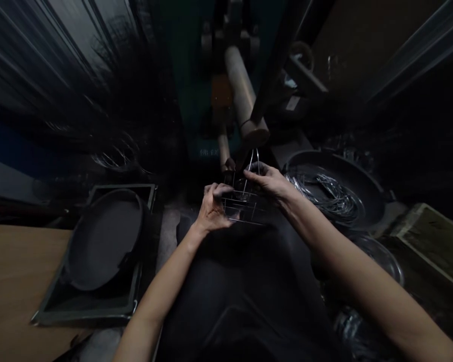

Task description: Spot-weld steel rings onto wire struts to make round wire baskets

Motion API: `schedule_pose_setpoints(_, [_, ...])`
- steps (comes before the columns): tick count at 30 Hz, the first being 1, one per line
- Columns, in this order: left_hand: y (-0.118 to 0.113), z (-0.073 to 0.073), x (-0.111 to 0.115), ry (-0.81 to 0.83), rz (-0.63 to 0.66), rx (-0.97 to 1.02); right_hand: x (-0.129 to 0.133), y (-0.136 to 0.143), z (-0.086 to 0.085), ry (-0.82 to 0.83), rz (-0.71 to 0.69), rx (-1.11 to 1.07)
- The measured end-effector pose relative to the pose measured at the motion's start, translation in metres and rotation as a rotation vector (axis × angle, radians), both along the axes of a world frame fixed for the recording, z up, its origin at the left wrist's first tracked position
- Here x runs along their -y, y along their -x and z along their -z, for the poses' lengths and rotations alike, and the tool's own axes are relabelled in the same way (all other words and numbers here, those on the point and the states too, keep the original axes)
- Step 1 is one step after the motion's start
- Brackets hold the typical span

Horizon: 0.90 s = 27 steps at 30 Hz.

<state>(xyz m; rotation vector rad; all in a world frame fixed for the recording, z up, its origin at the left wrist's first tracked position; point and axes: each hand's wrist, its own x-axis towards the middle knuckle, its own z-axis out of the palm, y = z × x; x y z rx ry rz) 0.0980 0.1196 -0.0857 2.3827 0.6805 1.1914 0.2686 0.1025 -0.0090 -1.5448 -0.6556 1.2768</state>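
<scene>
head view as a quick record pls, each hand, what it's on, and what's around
left hand: gripping the left side of a thin wire frame
right hand: pinching a bent wire
wire joined to frame: cannot tell
beyond the hands: thick cylindrical bar
left side: dark round pan in a rectangular tray
right side: wide round basin holding a bundle of wires
light: dim, edges blurred

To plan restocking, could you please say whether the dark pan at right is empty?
Not empty: wires lie heaped in the pan, its bottom partly showing.
</scene>
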Motion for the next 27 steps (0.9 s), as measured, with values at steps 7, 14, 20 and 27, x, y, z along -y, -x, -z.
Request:
schedule_pose_setpoints(7, [-0.004, -0.006, -0.025, -0.023, -0.024, 0.082, -0.033, 0.0, -0.002, -0.032, 0.013, -0.018])
schedule_pose_setpoints(14, [-0.005, -0.01, -0.037, 0.01, -0.036, 0.104, -0.053, -0.006, 0.011, -0.063, 0.034, -0.018])
schedule_pose_setpoints(20, [-0.006, -0.014, -0.044, 0.118, -0.043, 0.052, -0.06, -0.008, 0.014, -0.038, 0.059, 0.007])
schedule_pose_setpoints(27, [-0.006, -0.012, -0.048, 0.151, -0.023, 0.032, -0.062, -0.007, 0.018, -0.024, 0.071, -0.016])
